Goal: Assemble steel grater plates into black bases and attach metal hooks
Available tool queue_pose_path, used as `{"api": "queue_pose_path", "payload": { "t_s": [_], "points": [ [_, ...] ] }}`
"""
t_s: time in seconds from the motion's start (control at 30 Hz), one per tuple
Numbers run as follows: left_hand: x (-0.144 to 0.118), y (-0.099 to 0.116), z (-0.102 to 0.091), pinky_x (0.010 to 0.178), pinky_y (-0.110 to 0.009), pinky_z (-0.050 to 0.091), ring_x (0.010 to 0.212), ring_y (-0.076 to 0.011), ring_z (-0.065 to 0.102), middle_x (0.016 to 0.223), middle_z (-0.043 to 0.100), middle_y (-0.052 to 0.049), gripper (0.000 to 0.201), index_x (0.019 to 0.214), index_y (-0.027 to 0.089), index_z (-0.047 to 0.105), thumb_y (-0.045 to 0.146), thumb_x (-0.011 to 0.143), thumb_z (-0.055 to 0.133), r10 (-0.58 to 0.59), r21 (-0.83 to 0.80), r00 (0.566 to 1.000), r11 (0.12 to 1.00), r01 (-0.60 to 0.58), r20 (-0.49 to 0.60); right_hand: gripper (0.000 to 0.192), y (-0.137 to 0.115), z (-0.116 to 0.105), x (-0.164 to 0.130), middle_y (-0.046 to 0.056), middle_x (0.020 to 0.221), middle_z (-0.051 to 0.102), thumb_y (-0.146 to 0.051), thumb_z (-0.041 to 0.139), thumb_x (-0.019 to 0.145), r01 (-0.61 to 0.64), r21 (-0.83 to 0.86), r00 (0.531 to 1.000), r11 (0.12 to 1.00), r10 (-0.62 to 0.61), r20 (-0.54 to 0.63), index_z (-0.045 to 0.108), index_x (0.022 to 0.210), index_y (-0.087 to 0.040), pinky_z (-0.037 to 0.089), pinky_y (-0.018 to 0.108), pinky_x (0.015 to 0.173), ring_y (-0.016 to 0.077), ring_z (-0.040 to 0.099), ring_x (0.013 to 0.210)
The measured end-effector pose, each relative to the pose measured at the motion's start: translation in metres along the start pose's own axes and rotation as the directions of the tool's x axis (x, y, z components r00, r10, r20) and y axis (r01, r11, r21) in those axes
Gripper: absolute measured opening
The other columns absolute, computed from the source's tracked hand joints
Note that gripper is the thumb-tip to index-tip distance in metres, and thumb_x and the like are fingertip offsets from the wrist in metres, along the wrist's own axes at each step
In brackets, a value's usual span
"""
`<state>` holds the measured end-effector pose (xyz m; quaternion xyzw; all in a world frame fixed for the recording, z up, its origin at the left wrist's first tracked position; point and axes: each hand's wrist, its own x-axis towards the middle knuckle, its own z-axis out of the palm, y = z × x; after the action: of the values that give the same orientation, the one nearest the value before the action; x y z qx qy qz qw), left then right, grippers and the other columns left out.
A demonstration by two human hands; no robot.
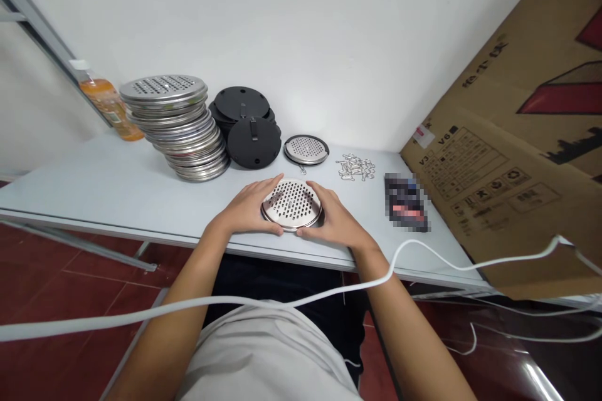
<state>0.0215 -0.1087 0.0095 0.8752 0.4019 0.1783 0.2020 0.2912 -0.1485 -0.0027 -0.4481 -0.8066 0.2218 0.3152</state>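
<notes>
A round metal disc with a perforated top (291, 203) lies near the table's front edge, between my two hands. My left hand (249, 208) curves around its left rim, fingers on the far side and thumb at the front. On the right rim, my right hand (336, 216) grips in the same way. Just behind stands a similar perforated disc with a black edge (306, 149), a small metal piece beside it. Several small metal clips (356, 167) lie in a loose pile to the right. The underside of the held disc is hidden.
At the left rises a leaning stack of metal discs (179, 128). Black round plates (254, 142) are beside it, and an orange drink bottle (109, 100) is behind. A blurred dark item (407, 203) and a large cardboard box (517, 156) are right. A white cable (329, 291) crosses in front.
</notes>
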Motion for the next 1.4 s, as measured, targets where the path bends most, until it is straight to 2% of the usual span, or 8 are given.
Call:
{"api": "queue_pose_path", "payload": {
  "t_s": [0.2, 0.4, 0.77, 1.1, 1.4],
  "points": [
    [0.0001, 0.0002, 0.0007, 0.118, -0.050, 0.025, 0.146, -0.0398, 0.030, 0.162, 0.030, -0.014, 0.136, 0.161, 0.026, 0.011, 0.073, 0.054, 0.081, -0.021, 0.003, 1.000, 1.000, 0.021, 0.003, 0.118, -0.0004, -0.0009, -0.0004, 0.015, 0.159, 0.034, -0.055, 0.084, 0.064, -0.055, 0.000, 0.998, 0.998, 0.055, 0.028, 0.021, 0.158, -0.021, 0.031, 0.056, 0.117, 0.0380, 0.034, 0.142],
    [0.0010, 0.0013, -0.0002, 0.119, -0.048, 0.024, 0.147, -0.0387, 0.030, 0.163, 0.029, -0.012, 0.135, 0.161, 0.027, 0.012, 0.074, 0.055, 0.079, -0.026, 0.017, 1.000, 1.000, 0.026, 0.010, 0.127, 0.0041, 0.0010, 0.0005, 0.019, 0.158, 0.034, -0.061, 0.083, 0.061, -0.112, 0.006, 0.992, 0.994, 0.112, 0.060, 0.017, 0.160, -0.017, 0.030, 0.057, 0.116, 0.0403, 0.033, 0.143],
    [0.0007, 0.0016, 0.0000, 0.119, -0.048, 0.025, 0.146, -0.0391, 0.031, 0.162, 0.029, -0.012, 0.132, 0.161, 0.027, 0.015, 0.076, 0.055, 0.078, -0.032, 0.014, 0.999, 0.999, 0.032, 0.005, 0.120, 0.0064, 0.0032, 0.0023, 0.017, 0.159, 0.033, -0.057, 0.084, 0.063, -0.013, 0.015, 1.000, 1.000, 0.013, 0.022, 0.022, 0.159, -0.020, 0.028, 0.056, 0.119, 0.0378, 0.030, 0.146],
    [0.0009, -0.0021, 0.0032, 0.119, -0.049, 0.024, 0.146, -0.0398, 0.029, 0.161, 0.030, -0.013, 0.133, 0.161, 0.027, 0.016, 0.075, 0.054, 0.079, -0.023, 0.014, 1.000, 1.000, 0.023, -0.010, 0.119, 0.0054, 0.0023, 0.0013, 0.016, 0.160, 0.031, -0.056, 0.084, 0.064, -0.039, 0.002, 0.999, 0.999, 0.039, 0.035, 0.022, 0.159, -0.018, 0.027, 0.053, 0.120, 0.0363, 0.029, 0.147],
    [0.0033, 0.0018, 0.0010, 0.119, -0.050, 0.023, 0.146, -0.0385, 0.027, 0.161, 0.029, -0.014, 0.135, 0.161, 0.025, 0.015, 0.081, 0.054, 0.074, -0.053, 0.076, 0.998, 0.996, 0.051, 0.024, 0.120, 0.0061, 0.0018, 0.0019, 0.017, 0.160, 0.031, -0.060, 0.082, 0.064, -0.045, -0.004, 0.997, 0.999, 0.045, 0.056, 0.022, 0.159, -0.018, 0.028, 0.053, 0.120, 0.0364, 0.029, 0.147]
  ]
}}
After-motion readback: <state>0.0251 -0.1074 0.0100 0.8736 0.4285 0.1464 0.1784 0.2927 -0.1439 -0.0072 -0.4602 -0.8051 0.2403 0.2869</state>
